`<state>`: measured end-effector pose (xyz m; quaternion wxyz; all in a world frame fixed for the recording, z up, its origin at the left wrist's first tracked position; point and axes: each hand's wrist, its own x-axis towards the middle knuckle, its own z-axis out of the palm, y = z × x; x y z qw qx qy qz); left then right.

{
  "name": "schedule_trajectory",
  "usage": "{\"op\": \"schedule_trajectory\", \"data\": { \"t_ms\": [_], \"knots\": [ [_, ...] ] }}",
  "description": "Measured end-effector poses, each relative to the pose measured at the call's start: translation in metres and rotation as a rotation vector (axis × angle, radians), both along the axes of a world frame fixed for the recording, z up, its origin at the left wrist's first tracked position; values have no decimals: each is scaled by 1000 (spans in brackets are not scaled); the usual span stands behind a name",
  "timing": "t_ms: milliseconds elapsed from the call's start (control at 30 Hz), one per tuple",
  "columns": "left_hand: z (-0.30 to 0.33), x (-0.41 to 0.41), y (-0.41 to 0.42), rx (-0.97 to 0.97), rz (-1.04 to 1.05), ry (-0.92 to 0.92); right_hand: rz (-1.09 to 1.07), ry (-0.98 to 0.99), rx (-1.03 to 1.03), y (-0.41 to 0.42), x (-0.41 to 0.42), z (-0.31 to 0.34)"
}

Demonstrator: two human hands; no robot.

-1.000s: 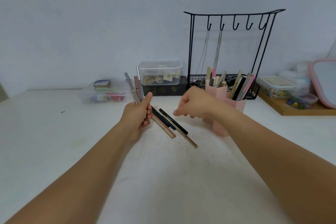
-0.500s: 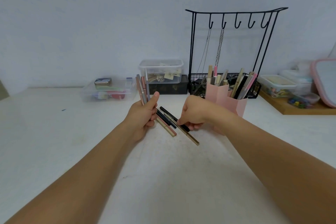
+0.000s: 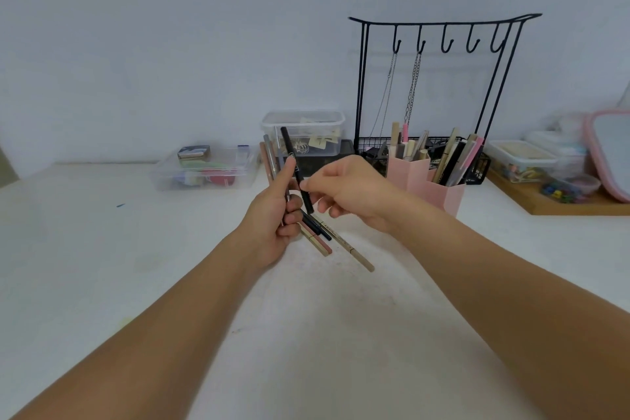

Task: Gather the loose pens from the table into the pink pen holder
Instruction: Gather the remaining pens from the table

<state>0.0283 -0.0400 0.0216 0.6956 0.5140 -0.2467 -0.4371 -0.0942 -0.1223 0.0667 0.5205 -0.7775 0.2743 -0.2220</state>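
The left hand [image 3: 272,218] gripped a bundle of pens [image 3: 271,157] upright. The right hand [image 3: 344,191] pinched a black pen [image 3: 294,164] against that bundle. More loose pens [image 3: 335,242] lay on the white table [image 3: 102,266] beneath. The pink pen holder [image 3: 439,196], already crowded with pens, stood right of the hands, before a black wire rack [image 3: 439,78]. A clear lidded box [image 3: 303,129] held small items.

Soft, even, bright light; faint shadows, wide-angle bending, blurred edges.
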Motion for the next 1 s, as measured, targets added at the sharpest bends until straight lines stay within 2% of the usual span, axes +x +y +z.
{"op": "schedule_trajectory", "data": {
  "t_ms": [133, 233, 433, 500, 633, 767, 1000],
  "knots": [
    [-2, -3, 0, -51, -23, -128, 14, -59, -65, 11, 6, -10],
    [-4, -4, -1, -25, 36, -251, -27, -68, -109, 13, 9, -18],
    [-8, -1, -2, 50, 113, -377, -13, -64, -102, 15, 8, -22],
    [-7, 1, -2, 57, 156, -351, -29, -54, -129, 11, 6, -20],
    [1, 9, 1, 41, 221, -209, -124, 172, -513, -7, 5, -20],
    [4, 17, 3, 97, 258, -145, -24, 385, -491, -12, 5, -24],
    [0, 19, 0, 173, 281, -150, -63, 474, -547, -12, 6, -30]
  ]
}}
